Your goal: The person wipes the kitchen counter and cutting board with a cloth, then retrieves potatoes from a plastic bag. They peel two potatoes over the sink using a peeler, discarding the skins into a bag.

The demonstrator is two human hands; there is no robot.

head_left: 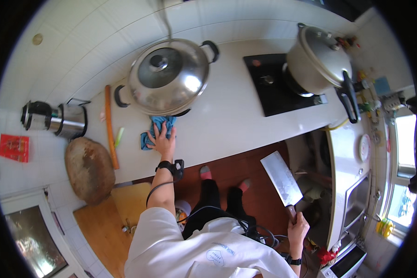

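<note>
My left hand (163, 141) rests with spread fingers on a crumpled blue cloth (160, 120) on the white counter (217, 134), just in front of a steel wok (178, 88) with a domed lid and black handles. A long wooden rolling pin (110, 127) and a short pale green stalk (119, 137) lie to the left of the cloth. My right hand (299, 229) grips the dark handle of a large cleaver (281, 177), whose broad blade is held out over the floor beside the counter's front edge.
A worn oval wooden board (89, 169) and a steel blender appliance (72, 119) are at the left. A pressure cooker (317, 60) stands on a black cooktop (266, 95) at the back right. A sink (354, 204) and a window (403, 141) are to my right.
</note>
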